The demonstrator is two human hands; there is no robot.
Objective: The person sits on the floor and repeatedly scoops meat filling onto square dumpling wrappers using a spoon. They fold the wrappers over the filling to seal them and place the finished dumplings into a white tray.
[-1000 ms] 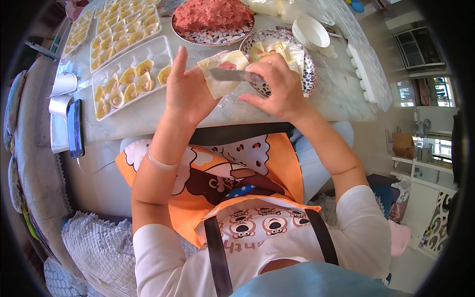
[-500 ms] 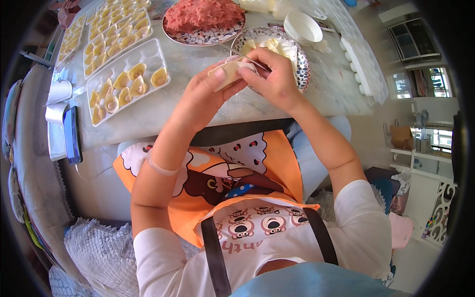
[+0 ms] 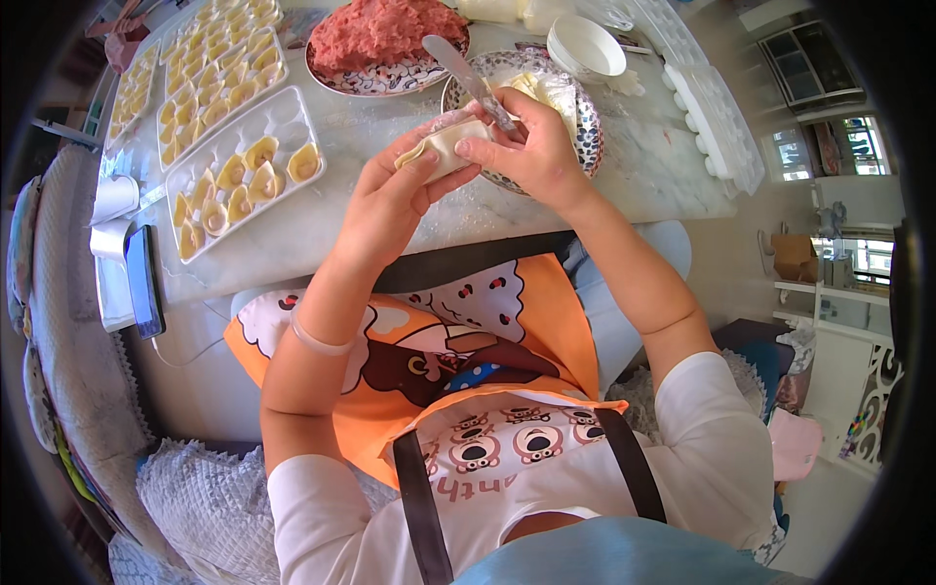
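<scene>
Left hand [image 3: 395,195] fingers curled shut around a pale folded dough wrapper [image 3: 444,146], held above the white marble table [image 3: 624,180]. Right hand [image 3: 531,146] pinches the wrapper's edge with thumb and forefinger — same hand also grips a flat metal spatula [image 3: 468,73], blade pointing toward the patterned plate of pink minced meat [image 3: 385,39]. White compartment tray of finished dumplings [image 3: 244,171] sits left.

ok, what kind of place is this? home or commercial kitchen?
Most likely a home dining or kitchen table. A marble-look tabletop holds a patterned plate of minced meat and white trays of folded dumplings; the left hand and right hand fold a dumpling wrapper. A lace-covered seat suggests a household.
</scene>
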